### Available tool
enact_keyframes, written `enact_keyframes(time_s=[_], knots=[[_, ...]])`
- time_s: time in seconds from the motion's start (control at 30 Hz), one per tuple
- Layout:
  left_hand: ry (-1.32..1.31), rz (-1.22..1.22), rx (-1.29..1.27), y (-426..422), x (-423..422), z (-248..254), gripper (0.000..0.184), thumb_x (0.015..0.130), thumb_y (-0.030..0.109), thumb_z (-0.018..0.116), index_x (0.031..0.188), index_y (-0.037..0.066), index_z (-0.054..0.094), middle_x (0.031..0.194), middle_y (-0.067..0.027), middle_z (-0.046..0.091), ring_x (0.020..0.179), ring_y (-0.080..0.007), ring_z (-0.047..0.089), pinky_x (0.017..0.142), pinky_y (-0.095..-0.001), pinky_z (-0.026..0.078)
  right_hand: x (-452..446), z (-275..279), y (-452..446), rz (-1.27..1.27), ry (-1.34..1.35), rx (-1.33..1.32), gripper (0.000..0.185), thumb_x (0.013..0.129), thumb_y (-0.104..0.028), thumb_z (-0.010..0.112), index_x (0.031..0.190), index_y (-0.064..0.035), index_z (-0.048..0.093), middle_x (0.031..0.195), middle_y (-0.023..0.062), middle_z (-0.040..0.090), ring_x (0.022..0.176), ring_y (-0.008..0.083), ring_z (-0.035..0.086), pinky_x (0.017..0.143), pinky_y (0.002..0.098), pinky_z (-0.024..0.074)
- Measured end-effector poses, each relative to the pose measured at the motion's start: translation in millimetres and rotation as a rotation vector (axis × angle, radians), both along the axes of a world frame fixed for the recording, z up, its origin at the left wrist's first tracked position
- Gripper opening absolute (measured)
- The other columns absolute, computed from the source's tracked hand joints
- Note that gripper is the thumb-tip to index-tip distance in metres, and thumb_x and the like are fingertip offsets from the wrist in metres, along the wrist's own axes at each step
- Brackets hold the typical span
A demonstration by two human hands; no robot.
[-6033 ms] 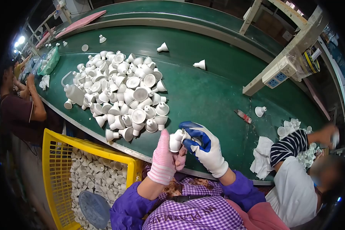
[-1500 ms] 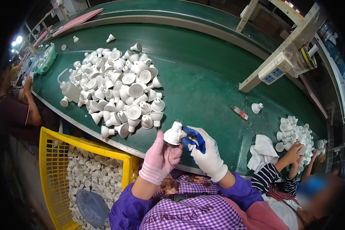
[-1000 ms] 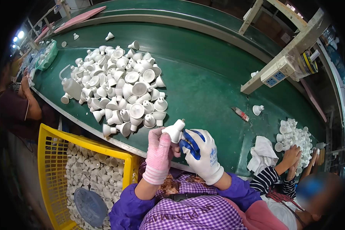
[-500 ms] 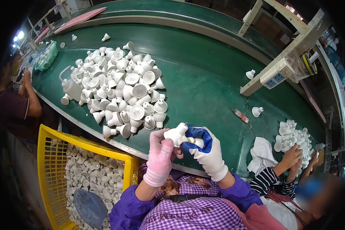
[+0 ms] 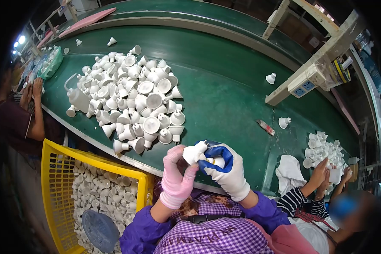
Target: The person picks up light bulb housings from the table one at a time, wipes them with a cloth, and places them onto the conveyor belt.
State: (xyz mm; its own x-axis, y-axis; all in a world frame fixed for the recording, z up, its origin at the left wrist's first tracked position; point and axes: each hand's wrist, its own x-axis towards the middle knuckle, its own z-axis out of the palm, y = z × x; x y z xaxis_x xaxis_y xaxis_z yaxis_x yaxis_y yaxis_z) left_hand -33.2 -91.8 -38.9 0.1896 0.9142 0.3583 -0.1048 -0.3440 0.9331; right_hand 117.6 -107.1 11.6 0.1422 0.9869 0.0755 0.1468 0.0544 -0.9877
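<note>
My left hand [image 5: 178, 180] holds the white bulb [image 5: 193, 154] between thumb and bent fingers, near the edge of the green table [image 5: 224, 110]. My right hand [image 5: 227, 171] curls its fingers around a white piece [image 5: 218, 161], just beside this bulb.

Purple checked apron [image 5: 211, 242]: dark lettering "PLAYMAT" readable, letters beside it unclear

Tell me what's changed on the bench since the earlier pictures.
Loose lamps on the far strip have drifted left; another has emerged from behind the post. Your right hand still holds a lamp. The big pile stayed put.
</note>
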Motion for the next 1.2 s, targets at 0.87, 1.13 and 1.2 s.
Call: enact_keyframes(time_s=[0.87,1.13,1.2], knots=[[0.169,0.086,-0.03,-0.7,13.0,8.8,0.057,0.076,0.0,0.069,0.124,0.003,0.038,0.124,-0.0193,0.046,0.09,-0.0259,0.061,0.07,-0.0291,0.053,12.7,-10.8,12.5,-0.089,0.475,-0.129,0.013,0.082,-0.002,0.07,0.086,-0.0006,0.057,0.098,0.0091,0.066,0.081,0.0057,0.055,0.071,0.0198,0.047],[-0.891,-0.658,-1.31,8.2,-14.8,22.3,0.059,0.097,0.049,0.04,0.129,0.0,0.042,0.101,-0.0231,0.06,0.079,-0.0255,0.067,0.068,-0.0294,0.058,21.6,2.4,14.1,0.099,0.316,-0.018,0.019,0.075,0.0,0.071,0.081,-0.0026,0.053,0.102,0.0124,0.067,0.089,0.0111,0.057,0.082,0.026,0.0479],[-0.966,-0.694,-1.325,6.5,-14.2,22.3,0.058,0.097,0.047,0.041,0.13,-0.001,0.042,0.1,-0.0229,0.06,0.081,-0.0267,0.068,0.071,-0.0296,0.058,25.1,1.4,12.8,0.153,0.284,-0.01,0.02,0.076,0.0,0.071,0.082,-0.0023,0.052,0.107,0.0145,0.066,0.09,0.0115,0.057,0.083,0.0259,0.0475]])
